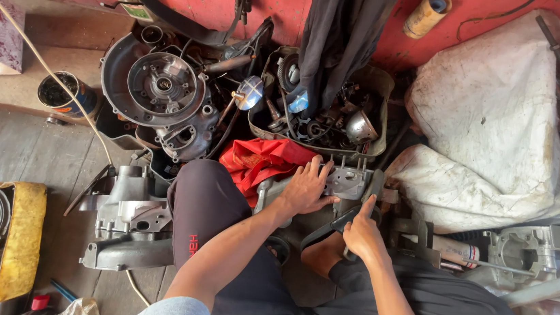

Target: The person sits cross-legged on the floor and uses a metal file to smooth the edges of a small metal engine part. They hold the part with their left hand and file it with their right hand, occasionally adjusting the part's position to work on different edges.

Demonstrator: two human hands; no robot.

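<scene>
I sit on a wooden floor with my knees up, in dark trousers. My left hand (306,186) lies flat, fingers spread, on a grey metal engine casing (349,183) between my legs. My right hand (360,231) is closed around the dark handle of a tool (329,227), whose head reaches up against the casing's right side. A red cloth (260,161) lies bunched just left of the casing, partly under my left knee.
A round engine cover (162,88) and a crate of greasy parts (322,113) stand by the red wall. Another casing (127,215) sits at my left, a yellow tub (15,238) with a flywheel further left. White sacks (488,123) and more engine parts (537,261) crowd the right.
</scene>
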